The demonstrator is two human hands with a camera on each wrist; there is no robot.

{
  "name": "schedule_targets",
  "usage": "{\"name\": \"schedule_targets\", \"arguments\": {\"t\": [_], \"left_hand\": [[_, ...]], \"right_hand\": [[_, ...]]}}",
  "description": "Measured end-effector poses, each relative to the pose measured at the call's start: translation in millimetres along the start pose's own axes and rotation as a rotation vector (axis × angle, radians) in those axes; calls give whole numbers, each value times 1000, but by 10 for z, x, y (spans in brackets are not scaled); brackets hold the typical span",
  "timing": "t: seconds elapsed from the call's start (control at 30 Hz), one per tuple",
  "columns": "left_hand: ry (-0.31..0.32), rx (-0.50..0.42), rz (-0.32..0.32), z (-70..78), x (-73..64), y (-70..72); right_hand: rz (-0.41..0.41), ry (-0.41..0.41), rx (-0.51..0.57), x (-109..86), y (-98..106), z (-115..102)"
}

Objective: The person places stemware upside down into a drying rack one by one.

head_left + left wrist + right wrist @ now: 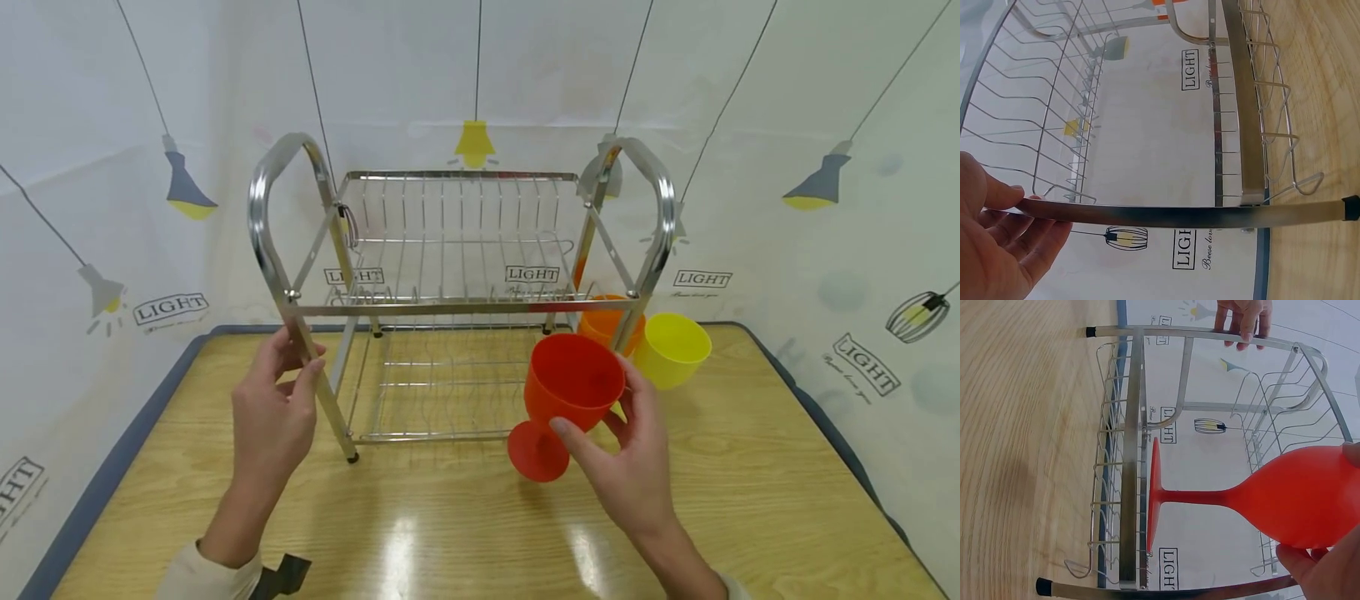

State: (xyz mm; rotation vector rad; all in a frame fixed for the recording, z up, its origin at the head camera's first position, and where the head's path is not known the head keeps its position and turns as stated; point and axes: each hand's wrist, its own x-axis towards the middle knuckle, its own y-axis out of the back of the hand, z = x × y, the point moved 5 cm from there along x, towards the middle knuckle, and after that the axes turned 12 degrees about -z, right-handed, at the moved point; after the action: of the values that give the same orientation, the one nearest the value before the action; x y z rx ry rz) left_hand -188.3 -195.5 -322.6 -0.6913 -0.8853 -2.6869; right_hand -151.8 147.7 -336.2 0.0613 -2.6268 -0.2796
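Note:
My right hand (633, 450) grips a red plastic goblet (573, 383) by its bowl, thumb in front and fingers behind. The goblet is upright with a slight tilt, in front of the rack's right side; its stem and round foot (1155, 494) show whole in the right wrist view. On the other side, my left hand (273, 408) pinches the front left leg of a two-tier metal dish rack (450, 308) between thumb and fingers. In the left wrist view the thumb (1004, 194) lies on one face of that leg, the other fingers behind it.
Behind the rack's right leg stands an orange cup (600, 321), partly hidden. Beside it is a yellow cup (675, 350). The rack stands on a wood-grain table (450, 533) near its back edge, before a backdrop printed with lamps. A black strap piece (288, 575) shows by the left sleeve.

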Motion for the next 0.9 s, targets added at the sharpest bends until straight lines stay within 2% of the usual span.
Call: {"name": "schedule_targets", "arguments": {"t": [0.43,0.73,0.9], "left_hand": [[-10,45,2,19,-33,-2],[-36,35,18,7,-26,15],[-58,22,14,3,-23,8]], "right_hand": [[-73,-47,3,89,-168,45],[-116,-16,19,136,-267,38],[-131,-62,26,156,-319,79]]}}
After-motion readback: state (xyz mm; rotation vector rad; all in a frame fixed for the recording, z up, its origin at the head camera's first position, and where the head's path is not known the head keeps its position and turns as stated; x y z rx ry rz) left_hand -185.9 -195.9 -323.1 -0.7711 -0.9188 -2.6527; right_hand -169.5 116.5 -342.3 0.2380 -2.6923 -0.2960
